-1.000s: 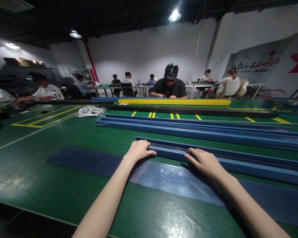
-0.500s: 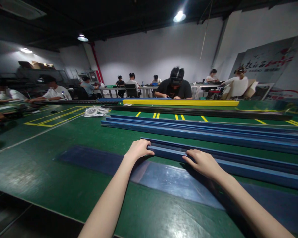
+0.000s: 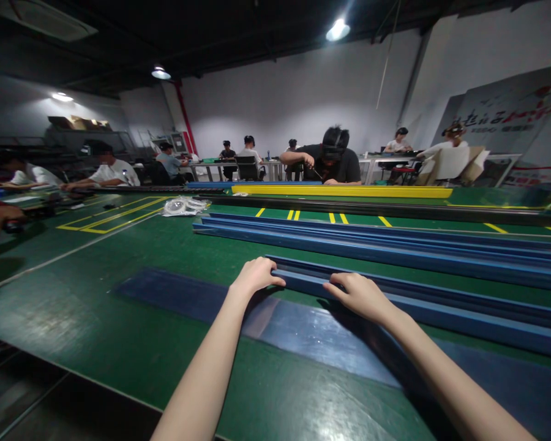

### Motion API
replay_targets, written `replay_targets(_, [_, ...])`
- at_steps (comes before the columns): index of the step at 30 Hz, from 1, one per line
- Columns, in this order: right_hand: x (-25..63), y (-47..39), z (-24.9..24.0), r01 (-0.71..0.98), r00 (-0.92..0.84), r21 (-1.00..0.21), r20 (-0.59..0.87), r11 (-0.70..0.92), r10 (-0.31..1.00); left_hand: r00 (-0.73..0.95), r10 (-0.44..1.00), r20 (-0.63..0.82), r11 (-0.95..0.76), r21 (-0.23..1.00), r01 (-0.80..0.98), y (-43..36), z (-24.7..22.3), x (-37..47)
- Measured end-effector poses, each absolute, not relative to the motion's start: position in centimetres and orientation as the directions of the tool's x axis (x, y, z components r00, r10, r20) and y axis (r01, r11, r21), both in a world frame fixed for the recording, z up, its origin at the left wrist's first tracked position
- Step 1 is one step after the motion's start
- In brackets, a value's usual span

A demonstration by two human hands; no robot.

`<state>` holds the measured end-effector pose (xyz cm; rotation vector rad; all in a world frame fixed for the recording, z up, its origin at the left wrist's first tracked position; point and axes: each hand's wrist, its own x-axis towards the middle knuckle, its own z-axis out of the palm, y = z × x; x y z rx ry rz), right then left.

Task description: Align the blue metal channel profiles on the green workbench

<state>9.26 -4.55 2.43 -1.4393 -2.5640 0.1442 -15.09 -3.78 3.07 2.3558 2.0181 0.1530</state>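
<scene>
A long blue U-shaped channel (image 3: 445,315) runs off to the right in front of me, its open side up. My left hand (image 3: 256,274) grips its left end, fingers over the top and thumb against the near wall. Farther along the same near wall, my right hand (image 3: 358,295) holds the edge between curled fingers and thumb; the fingertips are partly hidden. Below both forearms lies a flat, glossy bluish strip (image 3: 316,331) on the green tabletop (image 3: 128,349).
More blue channels (image 3: 349,244) lie beyond, then a black rail (image 3: 395,211) and a yellow channel (image 3: 340,192). A clear bag of coiled tubing (image 3: 183,206) is at back left. Across the table a person (image 3: 344,162) works bent over; several others sit farther away.
My right hand has slid left along the channel, closer to my left hand, which keeps its grip on the end. The person opposite has raised an arm. The view has shifted slightly.
</scene>
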Motion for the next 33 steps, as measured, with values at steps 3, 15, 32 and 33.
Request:
replay_targets(3, [8.7, -4.5, 2.6, 0.836, -0.493, -0.204, 0.129, 0.509, 0.86, 0.139, 0.989, 0.043, -0.143, 0.103, 0.984, -3.8, 3.2, -15.3])
replay_targets(15, [7.4, -3.9, 2.2, 0.847, -0.504, -0.155, 0.068, 0.508, 0.861, 0.095, 0.995, -0.013, -0.093, 0.13, 0.987, -3.8, 3.5, -15.5])
replay_targets(32, [7.1, -4.1, 2.5, 0.845, -0.514, -0.14, 0.048, 0.516, 0.856, 0.413, 0.9, 0.141, -0.421, 0.03, 0.906, -4.2, 3.1, -12.5])
replay_targets(33, [7.7, -4.2, 2.6, 0.852, -0.503, -0.144, 0.043, 0.503, 0.863, 0.434, 0.888, 0.15, -0.441, 0.019, 0.897, -4.3, 3.0, -12.2])
